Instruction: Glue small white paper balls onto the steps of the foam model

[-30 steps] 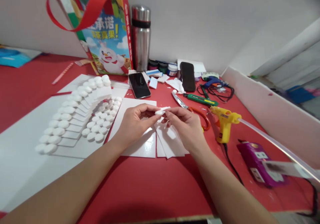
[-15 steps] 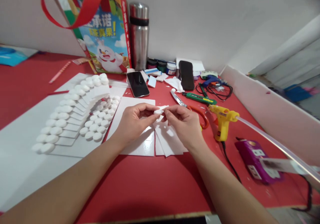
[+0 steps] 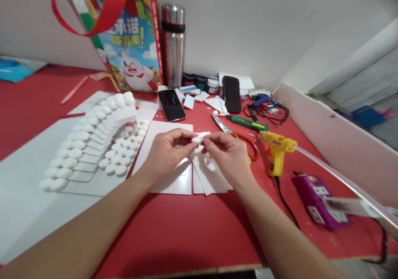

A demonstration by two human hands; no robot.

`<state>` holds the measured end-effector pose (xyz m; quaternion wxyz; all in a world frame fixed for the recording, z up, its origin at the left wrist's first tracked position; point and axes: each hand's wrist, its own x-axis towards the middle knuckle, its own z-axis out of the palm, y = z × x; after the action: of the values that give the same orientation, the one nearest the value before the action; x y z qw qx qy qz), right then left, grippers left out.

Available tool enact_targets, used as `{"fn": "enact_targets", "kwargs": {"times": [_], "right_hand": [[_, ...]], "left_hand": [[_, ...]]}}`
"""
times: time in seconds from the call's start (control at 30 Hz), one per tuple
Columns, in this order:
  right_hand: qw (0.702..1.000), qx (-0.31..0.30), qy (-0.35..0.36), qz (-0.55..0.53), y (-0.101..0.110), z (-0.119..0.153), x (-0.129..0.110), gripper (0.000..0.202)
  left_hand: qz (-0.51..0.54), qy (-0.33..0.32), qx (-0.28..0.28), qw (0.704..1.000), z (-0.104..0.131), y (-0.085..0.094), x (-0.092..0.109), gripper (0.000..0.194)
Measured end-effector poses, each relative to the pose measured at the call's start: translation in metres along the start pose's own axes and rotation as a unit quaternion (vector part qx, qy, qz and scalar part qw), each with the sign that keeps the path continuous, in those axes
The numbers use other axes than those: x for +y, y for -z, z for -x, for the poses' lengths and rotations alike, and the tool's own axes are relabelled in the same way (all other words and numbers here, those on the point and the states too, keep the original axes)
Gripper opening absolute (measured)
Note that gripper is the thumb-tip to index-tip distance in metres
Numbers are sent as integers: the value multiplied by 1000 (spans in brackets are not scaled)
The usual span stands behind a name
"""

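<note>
Between the fingertips of both hands is a small white piece (image 3: 197, 139), perhaps paper or foam; its exact kind is hard to make out. My left hand (image 3: 168, 150) pinches it from the left, thumb and forefinger closed on it. My right hand (image 3: 228, 154) pinches at its right side, fingers curled. Beneath the hands lie a glossy white board (image 3: 177, 179) and several loose white sheets (image 3: 211, 179), slightly fanned. To the left, rows of white round discs (image 3: 116, 158) sit on a white board, beside a curved stack of white strips tipped with discs (image 3: 76, 144).
A yellow glue gun (image 3: 276, 150) with a long clear stick stands right, near a purple box (image 3: 320, 200). Orange-handled scissors (image 3: 248, 142) and a green cutter (image 3: 248, 122) lie behind my right hand. Two phones, a steel flask (image 3: 173, 47) and a printed bag (image 3: 133, 59) are at the back.
Almost nothing differs. Both hands stay in place with the small white piece held between them; the fingers of my right hand shift very slightly.
</note>
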<state>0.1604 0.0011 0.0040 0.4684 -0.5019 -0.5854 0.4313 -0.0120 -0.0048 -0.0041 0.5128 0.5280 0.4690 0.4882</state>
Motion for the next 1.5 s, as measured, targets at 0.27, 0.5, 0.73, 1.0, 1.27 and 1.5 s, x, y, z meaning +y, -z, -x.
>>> {"fn": "enact_targets", "kwargs": {"times": [0.27,0.5,0.73,1.0,1.27,1.5], "right_hand": [[990,8,109,89,1,0,2,8],[958,8,227,173,2,3,1,13],[956,0,232,177,3,4,2,16],[956,-7,236,173,4,6,2,18],[937,5,280,207,4,7,0,19],[967,34,210,139,10,6,-7,21]], "left_hand": [[16,26,11,999,0,-1,2,31],[20,21,15,999,0,-1,0,30],[39,18,6,999,-1,0,-3,28],[1,-16,-20,1000,-1,1,2,18],[33,11,-31,999,-2,2,0,21],[186,66,-20,980,-4,2,-4,22]]}}
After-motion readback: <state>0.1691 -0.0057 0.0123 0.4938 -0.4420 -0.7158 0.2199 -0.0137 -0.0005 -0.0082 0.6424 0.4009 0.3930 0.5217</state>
